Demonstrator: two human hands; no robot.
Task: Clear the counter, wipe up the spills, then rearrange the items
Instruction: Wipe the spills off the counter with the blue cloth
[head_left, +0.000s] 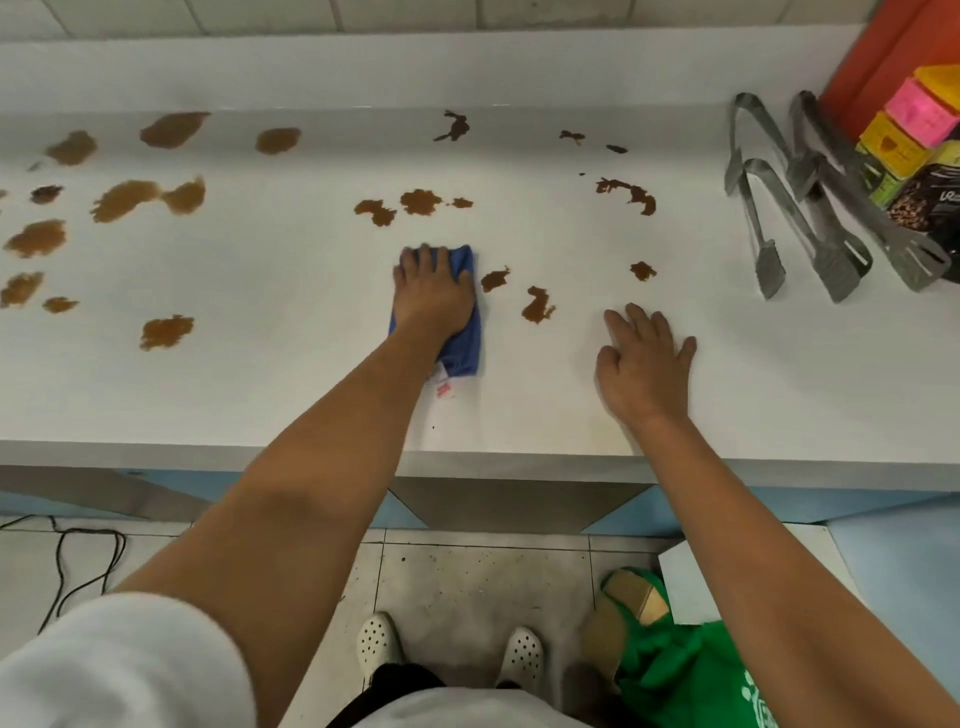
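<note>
Cloth (465, 340) under left hand (434, 299), mid-counter (311, 395)

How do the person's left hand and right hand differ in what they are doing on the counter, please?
The left hand presses flat on the blue cloth, while the right hand rests straight on the bare white counter. The left hand reaches farther in than the right hand, close to the brown spills. Both lie palm-down with fingers extended.

Green bag (691, 670) on floor, black cable (85, 564), white clogs (376, 644)
</note>
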